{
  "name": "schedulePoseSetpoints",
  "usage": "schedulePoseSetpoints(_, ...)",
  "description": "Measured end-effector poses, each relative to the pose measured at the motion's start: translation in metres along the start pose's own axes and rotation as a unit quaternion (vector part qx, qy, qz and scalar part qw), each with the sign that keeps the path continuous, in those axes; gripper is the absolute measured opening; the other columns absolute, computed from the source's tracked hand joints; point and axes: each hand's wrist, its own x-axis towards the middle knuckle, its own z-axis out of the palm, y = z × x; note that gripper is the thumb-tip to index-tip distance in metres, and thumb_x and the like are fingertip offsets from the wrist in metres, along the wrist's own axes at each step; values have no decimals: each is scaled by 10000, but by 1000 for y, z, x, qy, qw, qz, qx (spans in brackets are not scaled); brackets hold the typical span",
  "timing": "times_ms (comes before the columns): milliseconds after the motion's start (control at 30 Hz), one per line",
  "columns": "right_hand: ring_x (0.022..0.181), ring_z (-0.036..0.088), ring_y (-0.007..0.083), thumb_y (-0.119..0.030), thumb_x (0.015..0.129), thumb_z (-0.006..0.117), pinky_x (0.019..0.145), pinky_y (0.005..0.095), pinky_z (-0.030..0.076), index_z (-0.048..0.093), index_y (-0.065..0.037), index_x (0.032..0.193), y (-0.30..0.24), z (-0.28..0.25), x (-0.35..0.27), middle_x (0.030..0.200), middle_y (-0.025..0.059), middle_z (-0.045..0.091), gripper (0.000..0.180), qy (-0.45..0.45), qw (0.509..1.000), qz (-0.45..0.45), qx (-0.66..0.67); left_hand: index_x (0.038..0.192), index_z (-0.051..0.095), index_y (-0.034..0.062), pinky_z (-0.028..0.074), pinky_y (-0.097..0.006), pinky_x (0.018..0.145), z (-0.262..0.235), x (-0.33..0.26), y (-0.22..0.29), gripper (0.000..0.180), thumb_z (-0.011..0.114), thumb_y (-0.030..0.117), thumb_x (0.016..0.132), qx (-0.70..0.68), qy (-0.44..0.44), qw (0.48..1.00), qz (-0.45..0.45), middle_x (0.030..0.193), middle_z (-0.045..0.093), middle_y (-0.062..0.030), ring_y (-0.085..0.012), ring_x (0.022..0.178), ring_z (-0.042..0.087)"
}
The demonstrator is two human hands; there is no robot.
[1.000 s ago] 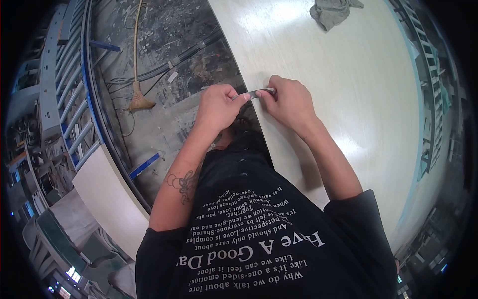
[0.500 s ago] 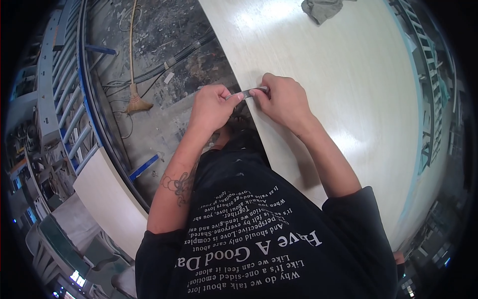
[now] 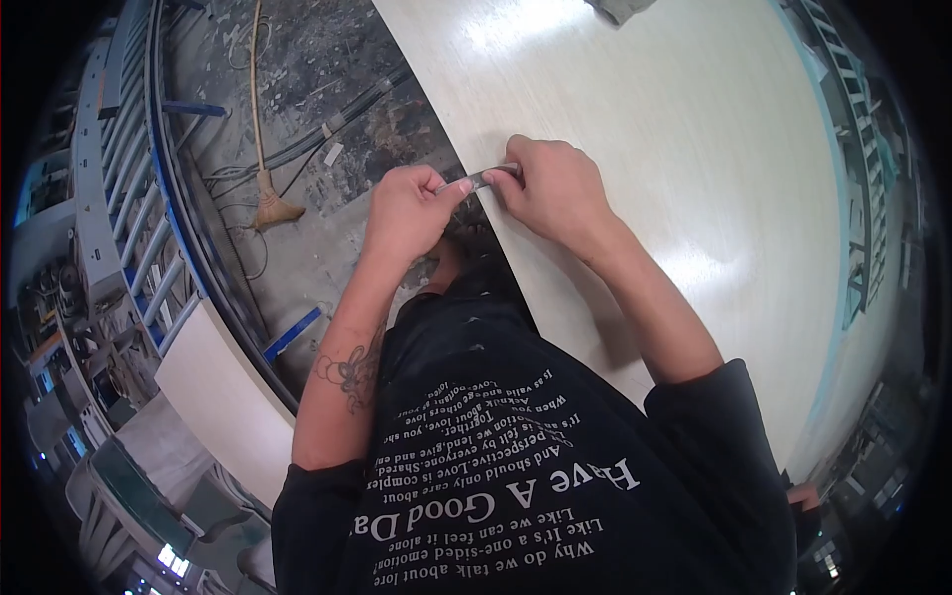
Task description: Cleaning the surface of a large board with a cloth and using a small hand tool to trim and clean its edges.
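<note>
Head view: left hand [image 3: 409, 210] and right hand [image 3: 551, 188], each pinching one end of a thin metal blade [image 3: 478, 179], held at the pale board's [image 3: 694, 149] edge, 12 o'clock of torso.

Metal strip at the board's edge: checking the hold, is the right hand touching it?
Touching. Head view shows right hand fingers closed over the metal strip end.
</note>
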Motion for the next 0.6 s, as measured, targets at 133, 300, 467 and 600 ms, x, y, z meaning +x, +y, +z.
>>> schedulePoseSetpoints(133,747,703,399,-338,925,766,669,490,542,695,-39,866,0,0,-4,745,163,715,312,9,1000,-5,-6,672,615,51,322,-277,489,0,-2,1,437,857,327,909,1,-3,1000,3,562,509,54,-37,546,396)
schedulePoseSetpoints(300,752,703,400,-334,925,766,669,493,541,689,-39,858,0,0,-4,746,162,714,312,3,1000,0,8,671,616,22,370,-304,506,-1,-3,5,441,864,316,886,-10,-5,1000,-14,562,528,6,-73,545,430)
schedulePoseSetpoints(467,753,700,395,-328,926,766,666,491,537,683,-42,857,2,2,-9,751,160,714,306,-2,1000,-2,10,676,628,-1,411,-327,517,0,-8,7,429,863,297,877,-24,-23,998,-47,562,551,-37,-105,543,457)
schedulePoseSetpoints(600,749,698,393,-316,932,761,665,485,536,676,-44,854,0,-2,-11,751,157,709,296,1,1000,-1,18,702,647,2,409,-327,514,0,-11,9,407,856,299,887,-25,-20,998,-46,567,566,-34,-97,540,467)
